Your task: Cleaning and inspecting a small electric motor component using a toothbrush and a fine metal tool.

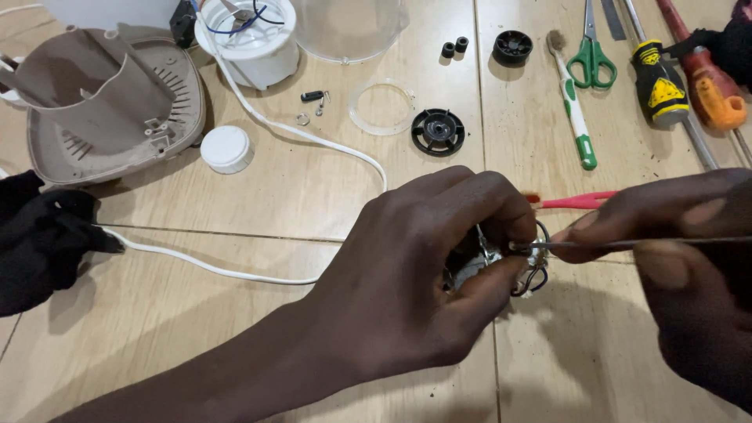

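Gripping a small metal motor part with black wires (501, 262), the left hand (423, 274) is closed around it just above the light wooden table (235, 329). The right hand (674, 258) pinches a thin metal-shafted tool (627, 244), tip touching the part.

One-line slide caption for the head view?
Left hand grips a small wired metal part while right hand probes it with a thin metal tool.
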